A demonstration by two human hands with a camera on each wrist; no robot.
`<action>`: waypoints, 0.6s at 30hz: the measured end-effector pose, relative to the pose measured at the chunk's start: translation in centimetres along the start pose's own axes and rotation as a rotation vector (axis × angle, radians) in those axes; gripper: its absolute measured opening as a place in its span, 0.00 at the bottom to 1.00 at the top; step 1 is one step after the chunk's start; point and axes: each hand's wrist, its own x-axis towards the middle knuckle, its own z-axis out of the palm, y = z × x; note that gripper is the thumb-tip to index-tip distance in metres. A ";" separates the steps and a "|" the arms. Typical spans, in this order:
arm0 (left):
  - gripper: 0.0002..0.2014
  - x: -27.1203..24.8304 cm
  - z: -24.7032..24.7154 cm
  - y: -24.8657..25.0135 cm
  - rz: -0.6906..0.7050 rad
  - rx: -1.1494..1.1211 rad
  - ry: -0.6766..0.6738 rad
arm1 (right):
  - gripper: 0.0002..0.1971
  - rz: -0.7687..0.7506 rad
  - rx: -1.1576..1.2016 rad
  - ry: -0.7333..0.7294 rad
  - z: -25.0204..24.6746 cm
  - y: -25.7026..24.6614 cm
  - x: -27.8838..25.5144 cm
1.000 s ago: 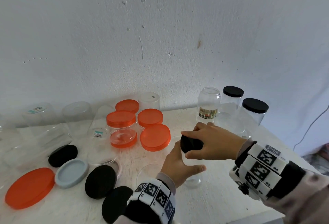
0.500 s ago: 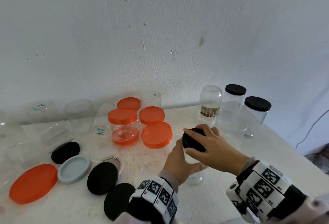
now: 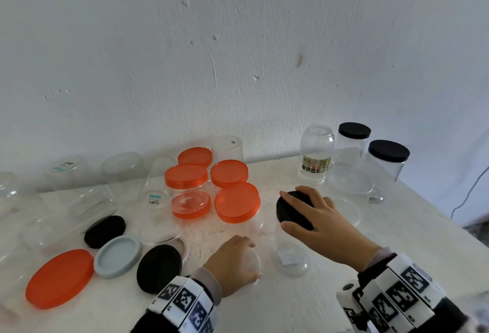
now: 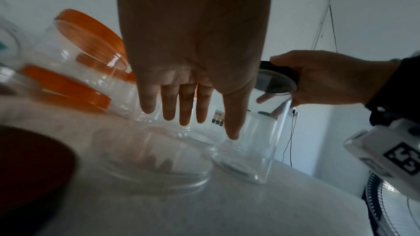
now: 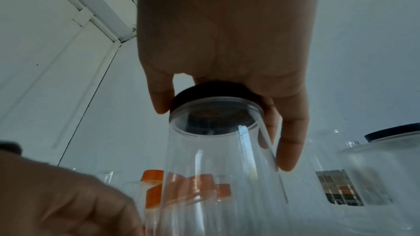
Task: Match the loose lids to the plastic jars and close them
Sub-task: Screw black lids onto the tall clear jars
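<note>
L hand [image 3: 232,264] has let go of clear jar [image 3: 289,250] (fingers now straight), R hand [image 3: 315,216] still grips black lid [image 3: 292,209].

on a table [image 3: 304,303] set against a wall [image 3: 238,55]: upright jar [image 3: 291,250] near the front edge, lid [image 3: 292,209] on its mouth, right hand [image 3: 315,223] over the lid; left hand [image 3: 232,264] just left of the jar, above a low dish [image 4: 156,161]. behind and left, a cluster of four lidded jars [image 3: 188,189]. loose lids [image 3: 116,256] at front left, more jars [image 3: 386,158] at back right.
</note>
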 end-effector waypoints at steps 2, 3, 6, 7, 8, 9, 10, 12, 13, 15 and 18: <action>0.30 -0.5 -0.1 -1.1 -0.016 0.069 -0.051 | 0.31 0.002 0.013 0.000 -0.1 0.0 -0.1; 0.31 -0.6 -0.1 -1.5 -0.020 0.104 -0.065 | 0.31 0.001 0.019 0.001 -0.1 0.0 -0.2; 0.34 -0.8 0.1 -2.6 -0.055 0.180 -0.101 | 0.32 -0.006 0.036 -0.002 -0.1 0.1 -0.5; 0.34 -0.9 0.2 -2.9 -0.065 0.191 -0.116 | 0.32 -0.011 0.042 -0.006 -0.1 0.1 -0.7; 0.34 -0.9 0.3 -3.1 -0.071 0.194 -0.130 | 0.32 -0.018 0.049 -0.009 -0.2 0.2 -0.8; 0.35 -0.8 0.4 -3.3 -0.070 0.192 -0.138 | 0.32 -0.021 0.059 -0.012 -0.4 0.2 -0.8; 0.35 -0.8 0.6 -3.6 -0.066 0.186 -0.140 | 0.32 -0.020 0.070 -0.012 -0.7 0.3 -0.8; 0.35 -0.7 0.9 -4.1 -0.061 0.164 -0.139 | 0.32 -0.002 0.085 0.009 -1.6 0.5 -0.4; 0.35 -0.7 1.0 -4.4 -0.062 0.149 -0.141 | 0.33 0.010 0.091 0.043 -2.1 0.6 -0.1; 0.36 -0.5 1.3 -5.0 -0.062 0.132 -0.141 | 0.34 0.031 0.102 0.168 -3.0 0.7 1.1; 0.37 -0.3 1.6 -5.7 -0.047 0.134 -0.139 | 0.34 0.052 0.137 0.346 -4.1 0.6 4.2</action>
